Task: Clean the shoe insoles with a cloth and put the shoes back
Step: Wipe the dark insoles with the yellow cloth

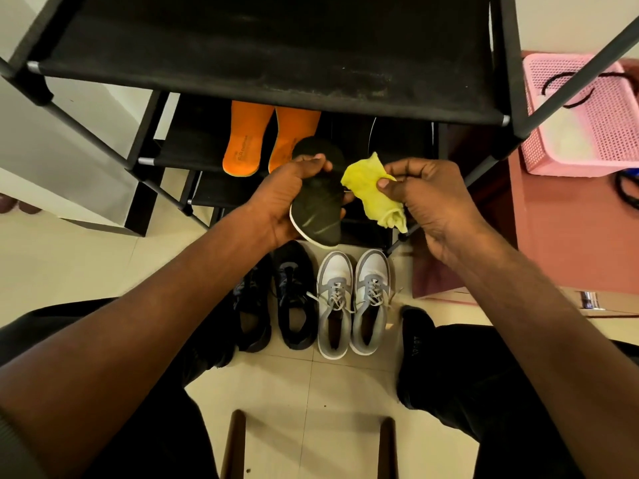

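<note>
Hands are up in front of the tall black metal shoe rack [273, 53]. Our left hand [290, 198] has its grip curled round a dark flat insole with a pale edge [316, 210], thumb on top and fingers under it. Our right hand [420, 202] has its grip pinching a crumpled yellow cloth [371, 188] between thumb and fingers. We see the cloth just beside the insole, and we cannot tell if they touch. Both are held in front of the rack's lower shelves. Two orange foam insoles [266, 140] lie side by side on a lower shelf of the rack, behind the dark insole. On the floor in front of the rack stand a pair of black lace-up sneakers [276, 299] and a pair of grey and white lace-up sneakers [352, 299], side by side, toes pointing at the rack. To the right of the rack sits a pink plastic basket with small holes [581, 115].
</note>
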{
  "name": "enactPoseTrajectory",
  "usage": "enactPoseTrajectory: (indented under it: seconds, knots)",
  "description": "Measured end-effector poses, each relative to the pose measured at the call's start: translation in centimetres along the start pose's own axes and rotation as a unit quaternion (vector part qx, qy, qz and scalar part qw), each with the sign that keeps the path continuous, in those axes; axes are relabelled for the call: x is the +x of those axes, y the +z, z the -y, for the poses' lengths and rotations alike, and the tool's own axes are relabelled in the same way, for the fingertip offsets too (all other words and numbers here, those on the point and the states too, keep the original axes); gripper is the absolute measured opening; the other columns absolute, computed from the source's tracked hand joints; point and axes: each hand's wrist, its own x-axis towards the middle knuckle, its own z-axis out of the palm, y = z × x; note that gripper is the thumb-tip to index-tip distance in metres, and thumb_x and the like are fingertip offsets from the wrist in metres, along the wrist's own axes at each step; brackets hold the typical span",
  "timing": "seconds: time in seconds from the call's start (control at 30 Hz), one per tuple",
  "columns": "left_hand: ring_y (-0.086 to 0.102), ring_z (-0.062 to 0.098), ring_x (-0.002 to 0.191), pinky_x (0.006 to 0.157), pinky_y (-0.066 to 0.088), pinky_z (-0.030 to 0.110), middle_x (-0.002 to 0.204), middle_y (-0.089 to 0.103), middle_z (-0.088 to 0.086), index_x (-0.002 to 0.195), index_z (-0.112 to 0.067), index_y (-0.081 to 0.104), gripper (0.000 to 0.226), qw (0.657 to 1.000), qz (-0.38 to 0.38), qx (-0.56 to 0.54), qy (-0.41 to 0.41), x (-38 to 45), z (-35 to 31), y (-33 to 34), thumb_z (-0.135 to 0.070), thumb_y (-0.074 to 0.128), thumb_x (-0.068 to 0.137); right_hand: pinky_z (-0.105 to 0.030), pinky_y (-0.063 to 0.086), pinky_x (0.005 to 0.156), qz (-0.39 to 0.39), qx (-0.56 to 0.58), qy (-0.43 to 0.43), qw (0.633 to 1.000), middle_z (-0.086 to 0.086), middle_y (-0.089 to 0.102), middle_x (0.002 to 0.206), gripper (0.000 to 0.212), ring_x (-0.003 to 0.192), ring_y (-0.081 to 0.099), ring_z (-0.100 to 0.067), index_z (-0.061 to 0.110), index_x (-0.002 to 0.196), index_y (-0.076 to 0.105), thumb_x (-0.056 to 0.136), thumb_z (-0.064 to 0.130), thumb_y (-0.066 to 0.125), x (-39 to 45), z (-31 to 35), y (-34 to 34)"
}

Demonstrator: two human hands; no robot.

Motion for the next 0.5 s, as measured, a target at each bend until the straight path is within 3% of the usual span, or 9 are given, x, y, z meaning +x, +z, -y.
enactPoseTrajectory:
  seconds: [0.1,0.17,0.23,0.3,0.4,0.5]
  knots:
    - [0.073,0.031,0.079,0.071,0.060,0.044,0.098,0.073,0.017,0.113,-0.011,0.062,0.027,0.997,0.024,0.075,-0.007,-0.53,0.07,0.63,-0.034,0.065,0.098,-0.026,0.061,0.066,0.009,0.032,0.020,0.999,-0.008,0.078,0.094,0.013,0.080,0.076,-0.015,0.012,0.098,0.076,0.093,0.001,0.072,-0.08,0.06,0.40]
    - [0.072,0.031,0.075,0.069,0.061,0.047,0.098,0.070,0.019,0.107,-0.011,0.061,0.017,0.995,0.024,0.096,0.004,-0.43,0.43,0.98,-0.024,0.065,0.098,-0.027,0.060,0.067,0.013,0.036,0.028,0.999,-0.008,0.078,0.096,0.013,0.085,0.076,-0.017,0.013,0.099,0.077,0.093,0.002,0.072,-0.08,0.06,0.52]
    - [0.071,0.031,0.071,0.065,0.062,0.047,0.092,0.069,0.018,0.099,-0.010,0.061,0.008,0.995,0.011,0.094,0.020,-0.16,0.56,0.82,-0.018,0.060,0.102,-0.026,0.060,0.063,0.017,0.032,0.034,0.999,-0.008,0.078,0.093,0.013,0.079,0.076,-0.016,0.013,0.097,0.076,0.095,0.002,0.071,-0.11,0.06,0.50]
    - [0.073,0.029,0.068,0.061,0.063,0.044,0.087,0.071,0.017,0.107,-0.008,0.063,0.015,0.996,-0.010,0.088,0.027,0.04,0.51,0.58,-0.020,0.055,0.105,-0.026,0.060,0.056,0.021,0.018,0.038,0.999,-0.007,0.076,0.087,0.016,0.070,0.075,-0.014,0.015,0.094,0.074,0.097,0.001,0.068,-0.19,0.04,0.51]
    - [0.075,0.034,0.078,0.064,0.063,0.044,0.096,0.075,0.022,0.121,-0.004,0.063,0.036,0.996,-0.042,0.080,0.008,0.13,0.65,0.55,-0.035,0.053,0.106,-0.026,0.060,0.055,0.019,0.004,0.034,0.999,-0.007,0.076,0.086,0.017,0.069,0.074,-0.015,0.017,0.094,0.073,0.098,0.002,0.066,-0.25,0.02,0.57]
    - [0.074,0.037,0.090,0.077,0.062,0.049,0.105,0.075,0.024,0.118,-0.005,0.066,0.059,0.995,-0.023,0.094,-0.025,0.12,0.50,0.47,-0.059,0.052,0.099,-0.025,0.056,0.051,-0.007,0.027,0.029,0.999,-0.007,0.076,0.087,0.014,0.069,0.073,-0.014,0.014,0.095,0.074,0.098,0.002,0.067,-0.23,0.01,0.55]
